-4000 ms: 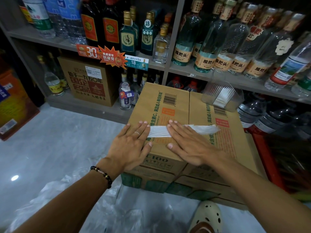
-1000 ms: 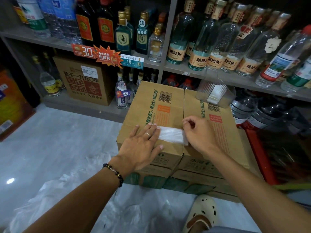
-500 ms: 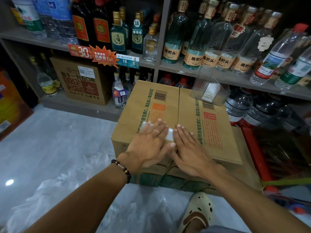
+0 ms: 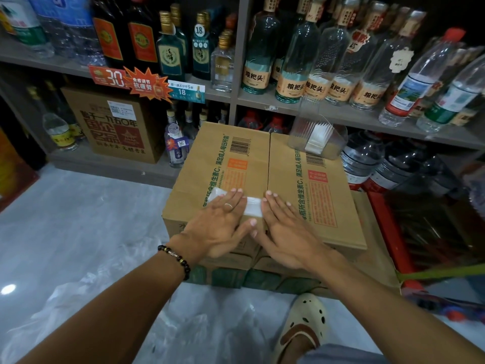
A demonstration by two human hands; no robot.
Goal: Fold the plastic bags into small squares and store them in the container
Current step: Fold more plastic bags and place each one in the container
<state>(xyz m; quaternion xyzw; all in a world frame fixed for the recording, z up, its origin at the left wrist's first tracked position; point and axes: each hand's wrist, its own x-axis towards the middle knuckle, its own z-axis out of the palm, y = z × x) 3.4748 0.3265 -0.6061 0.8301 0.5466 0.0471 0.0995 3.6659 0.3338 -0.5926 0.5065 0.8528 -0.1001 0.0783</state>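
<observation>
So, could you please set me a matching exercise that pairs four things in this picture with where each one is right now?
Things:
1. folded plastic bag
2. clear container
3. loose plastic bags
4. beaded bracelet

Places:
A. on the floor, lower left
B. on the left wrist
C. at the far right corner of the cardboard box top
D. flat on the box, pressed by the left hand and right hand

Pairs: 1-D, 2-C, 3-A, 4-B
</observation>
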